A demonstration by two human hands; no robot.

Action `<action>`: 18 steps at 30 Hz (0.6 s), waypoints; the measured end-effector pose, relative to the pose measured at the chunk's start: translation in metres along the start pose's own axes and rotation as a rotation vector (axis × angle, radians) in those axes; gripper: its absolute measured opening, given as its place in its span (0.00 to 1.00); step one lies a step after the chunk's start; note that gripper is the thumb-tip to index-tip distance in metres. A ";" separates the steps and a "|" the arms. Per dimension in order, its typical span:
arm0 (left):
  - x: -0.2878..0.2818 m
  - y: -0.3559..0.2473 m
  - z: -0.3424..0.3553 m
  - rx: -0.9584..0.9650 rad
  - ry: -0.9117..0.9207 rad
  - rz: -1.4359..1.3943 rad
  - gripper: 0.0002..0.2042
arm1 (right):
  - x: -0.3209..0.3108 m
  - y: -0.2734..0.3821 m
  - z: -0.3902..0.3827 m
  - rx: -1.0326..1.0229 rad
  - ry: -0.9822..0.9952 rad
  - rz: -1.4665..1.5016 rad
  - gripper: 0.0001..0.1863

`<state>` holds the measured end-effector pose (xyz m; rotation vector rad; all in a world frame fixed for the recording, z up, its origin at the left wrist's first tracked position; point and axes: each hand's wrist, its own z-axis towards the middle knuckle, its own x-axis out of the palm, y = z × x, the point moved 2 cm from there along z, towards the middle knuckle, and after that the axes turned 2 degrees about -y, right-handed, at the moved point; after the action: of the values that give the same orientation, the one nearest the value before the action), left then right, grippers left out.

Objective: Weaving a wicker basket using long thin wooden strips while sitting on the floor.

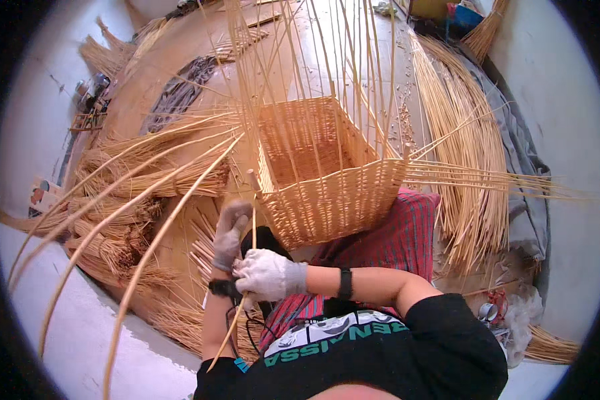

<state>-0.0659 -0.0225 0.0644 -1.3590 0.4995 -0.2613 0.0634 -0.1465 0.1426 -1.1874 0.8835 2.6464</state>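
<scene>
A woven wicker basket (340,207) with tall uprights rises in front of me, its near corner beside my hands. My right hand (270,273), in a whitish knitted glove, is closed around a thin wicker rod (230,337). The rod slants from the basket's near left corner down toward my left elbow. Just left of that corner is my left hand (230,235), also gloved, close against the right hand's fingers. Its fingertips are partly hidden, so its grip is unclear. A short peg (253,180) stands at the basket's left corner.
Several long rods (155,243) sweep from the basket out to the lower left. Bundles of wicker (123,233) lie on the left floor, and a long pile of rods (470,173) on the right. Red striped cloth (413,227) is under the basket. More rods stick out rightward.
</scene>
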 end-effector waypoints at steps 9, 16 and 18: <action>0.011 -0.007 0.076 -0.186 0.462 -0.175 0.22 | -0.037 -0.018 -0.066 0.364 -0.205 0.036 0.14; 0.050 0.002 0.056 -0.171 -0.033 -0.074 0.13 | -0.076 -0.140 -0.122 0.780 -1.139 0.779 0.20; 0.054 0.003 0.056 -0.172 -0.098 -0.112 0.15 | -0.080 -0.156 -0.129 0.596 -1.221 1.008 0.13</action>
<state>0.0082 0.0020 0.0586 -1.5627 0.3710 -0.2468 0.2520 -0.0782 0.0595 1.1882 1.8956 2.4613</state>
